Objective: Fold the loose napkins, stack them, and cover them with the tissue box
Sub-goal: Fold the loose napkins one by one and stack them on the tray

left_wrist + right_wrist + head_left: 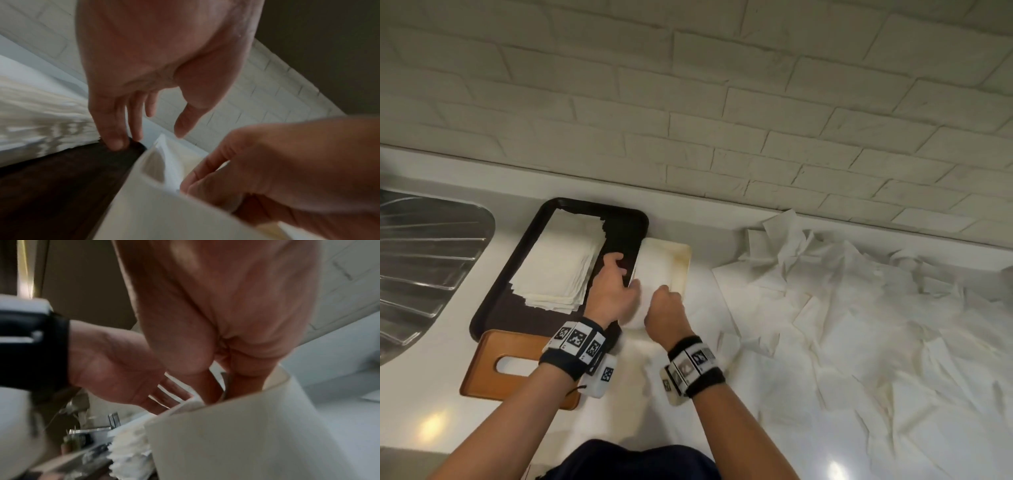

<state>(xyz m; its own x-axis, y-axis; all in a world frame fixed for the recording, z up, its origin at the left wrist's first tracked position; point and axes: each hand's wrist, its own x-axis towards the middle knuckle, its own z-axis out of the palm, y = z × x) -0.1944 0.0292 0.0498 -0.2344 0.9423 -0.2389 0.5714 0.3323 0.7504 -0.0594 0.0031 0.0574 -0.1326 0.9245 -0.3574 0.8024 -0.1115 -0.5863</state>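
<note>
A white napkin is bent over beside the black tray. My right hand pinches its near edge, fingers tucked into the fold. My left hand is spread just left of it, and its straight fingertips touch the dark tray floor. A stack of folded napkins lies on the tray's left part. The wooden tissue box, slot upward, sits on the counter at the tray's near end, partly under my left forearm.
A heap of loose white napkins covers the counter to the right. A steel sink drainboard lies at far left. The white brick wall runs along the back of the counter.
</note>
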